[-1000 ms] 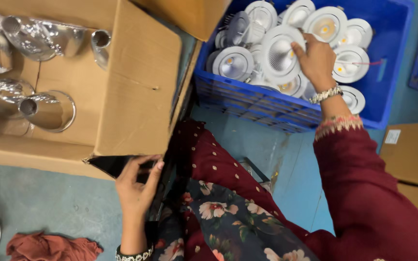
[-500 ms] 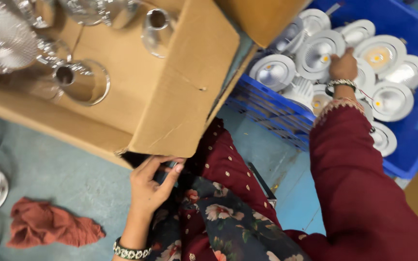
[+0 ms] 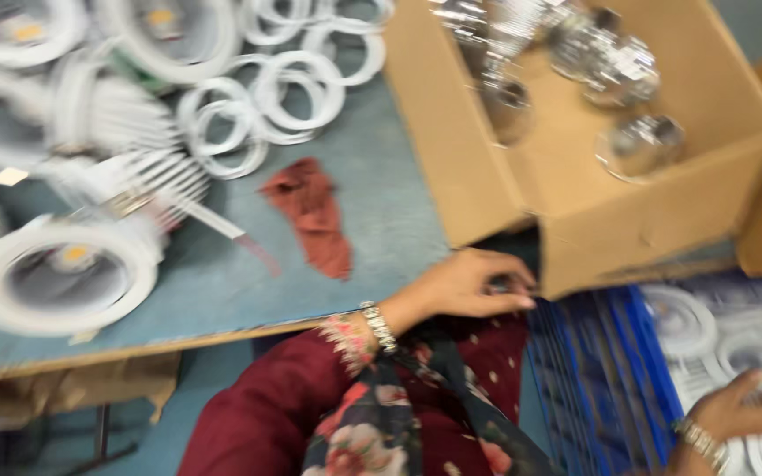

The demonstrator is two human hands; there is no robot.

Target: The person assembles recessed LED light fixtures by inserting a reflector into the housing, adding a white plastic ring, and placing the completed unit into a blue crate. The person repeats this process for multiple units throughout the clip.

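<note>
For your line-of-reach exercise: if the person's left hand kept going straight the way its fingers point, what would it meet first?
Probably the cardboard box. The left hand lies at the table edge with its fingers pointing right, toward the box's lower corner, already close to it. Motion blur leaves unclear whether they touch.

I see a grey-blue table (image 3: 381, 229) with a rust-red rag (image 3: 310, 211) lying on it. White rings (image 3: 284, 88) sit far left, and white round lamps (image 3: 63, 273) near left. The cardboard box (image 3: 575, 203) is plain tan, holding shiny silver reflectors (image 3: 637, 145). The crate (image 3: 601, 379) on the near right is deep blue. My sleeve (image 3: 266, 414) is maroon; the scarf (image 3: 381, 432) is dark with pink flowers.
</note>
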